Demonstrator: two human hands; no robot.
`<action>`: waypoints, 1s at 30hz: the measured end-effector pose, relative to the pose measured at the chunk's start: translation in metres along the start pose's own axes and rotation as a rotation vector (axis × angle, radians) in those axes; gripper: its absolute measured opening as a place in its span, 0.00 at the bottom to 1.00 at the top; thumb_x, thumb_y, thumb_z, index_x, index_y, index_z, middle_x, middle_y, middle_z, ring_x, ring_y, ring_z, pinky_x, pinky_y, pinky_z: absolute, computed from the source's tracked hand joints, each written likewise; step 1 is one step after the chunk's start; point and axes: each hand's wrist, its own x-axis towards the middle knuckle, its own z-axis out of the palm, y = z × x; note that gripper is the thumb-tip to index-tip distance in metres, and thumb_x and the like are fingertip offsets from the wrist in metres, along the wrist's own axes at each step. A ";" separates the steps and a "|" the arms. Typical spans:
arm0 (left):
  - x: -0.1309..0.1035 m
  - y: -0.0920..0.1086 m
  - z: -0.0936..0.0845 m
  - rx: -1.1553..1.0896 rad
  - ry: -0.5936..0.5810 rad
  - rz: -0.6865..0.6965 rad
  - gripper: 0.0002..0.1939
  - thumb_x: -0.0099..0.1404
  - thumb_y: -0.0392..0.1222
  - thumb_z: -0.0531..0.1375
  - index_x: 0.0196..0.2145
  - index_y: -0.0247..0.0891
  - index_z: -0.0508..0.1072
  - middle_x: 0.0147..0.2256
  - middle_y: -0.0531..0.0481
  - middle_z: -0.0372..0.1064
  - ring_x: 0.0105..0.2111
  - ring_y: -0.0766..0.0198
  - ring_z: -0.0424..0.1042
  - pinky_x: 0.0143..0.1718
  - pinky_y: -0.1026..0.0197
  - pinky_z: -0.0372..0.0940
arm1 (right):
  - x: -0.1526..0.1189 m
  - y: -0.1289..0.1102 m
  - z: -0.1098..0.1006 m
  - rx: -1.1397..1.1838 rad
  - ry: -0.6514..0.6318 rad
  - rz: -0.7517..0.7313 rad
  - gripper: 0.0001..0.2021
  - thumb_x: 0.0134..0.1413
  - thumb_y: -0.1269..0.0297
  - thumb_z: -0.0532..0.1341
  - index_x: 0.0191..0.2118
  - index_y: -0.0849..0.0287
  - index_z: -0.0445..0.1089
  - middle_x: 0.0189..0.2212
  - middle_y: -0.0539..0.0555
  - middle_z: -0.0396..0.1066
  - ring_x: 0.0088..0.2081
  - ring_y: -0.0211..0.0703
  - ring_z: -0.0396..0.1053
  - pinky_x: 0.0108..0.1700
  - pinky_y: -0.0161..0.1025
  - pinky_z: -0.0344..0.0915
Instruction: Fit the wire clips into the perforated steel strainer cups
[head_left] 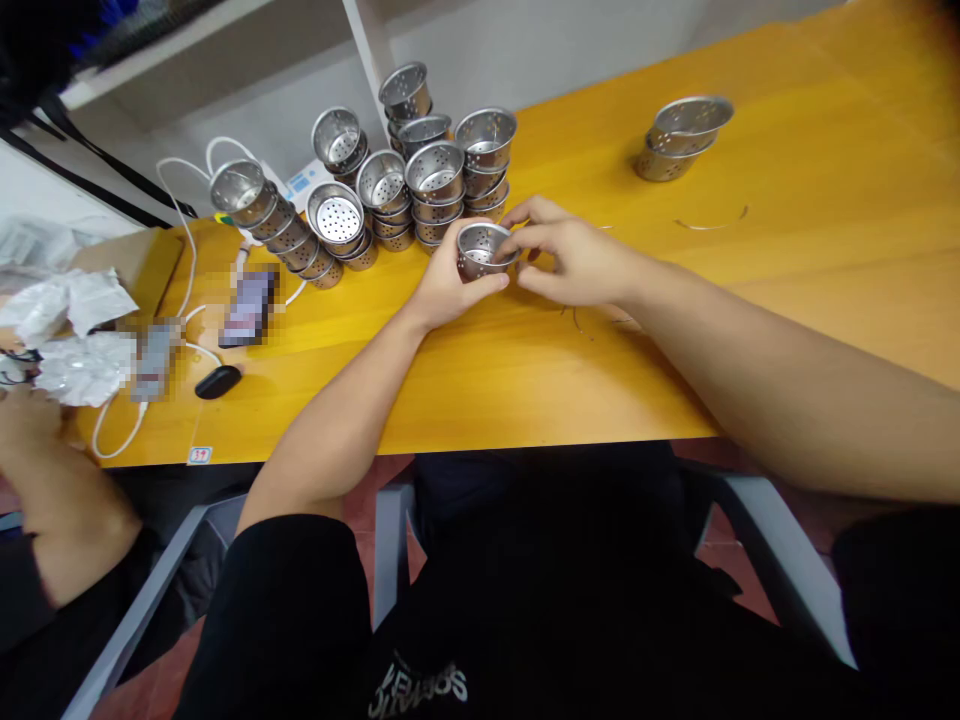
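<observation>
My left hand is wrapped round a small perforated metal cup, which is held just above the table with its mouth up. At the cup's right side is my right hand, its fingers bent but apart; one fingertip reaches over the rim into the cup. Whether that finger touches the inner wall I cannot tell. Just behind my hands stand several stacks of similar metal cups. To the far right, two nested cups stand by themselves. Thin curved strands lie on the yellow table.
A leaning cup stack stands at the left, near a phone, white cables and a black oval object. Clear plastic bags and a cardboard box lie farther left. Another person's arm rests at the left edge.
</observation>
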 end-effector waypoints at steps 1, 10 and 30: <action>0.000 0.000 0.000 0.000 -0.005 0.000 0.55 0.71 0.81 0.76 0.78 0.46 0.64 0.73 0.36 0.76 0.74 0.42 0.81 0.83 0.35 0.73 | -0.001 0.003 0.002 0.007 -0.005 -0.009 0.15 0.70 0.52 0.76 0.56 0.50 0.89 0.68 0.64 0.79 0.62 0.71 0.82 0.62 0.66 0.85; -0.002 0.009 0.000 -0.042 -0.003 -0.003 0.51 0.75 0.77 0.76 0.79 0.46 0.65 0.76 0.36 0.73 0.79 0.40 0.78 0.86 0.35 0.71 | 0.000 0.004 0.004 -0.003 0.004 -0.016 0.25 0.75 0.36 0.76 0.63 0.47 0.87 0.67 0.64 0.80 0.63 0.71 0.80 0.67 0.73 0.85; -0.004 0.063 0.008 -0.280 0.010 -0.367 0.33 0.78 0.52 0.76 0.70 0.43 0.66 0.69 0.36 0.75 0.59 0.58 0.85 0.72 0.46 0.83 | 0.065 0.025 -0.065 -0.293 0.451 0.124 0.11 0.77 0.66 0.76 0.59 0.48 0.87 0.67 0.60 0.79 0.50 0.49 0.84 0.48 0.52 0.84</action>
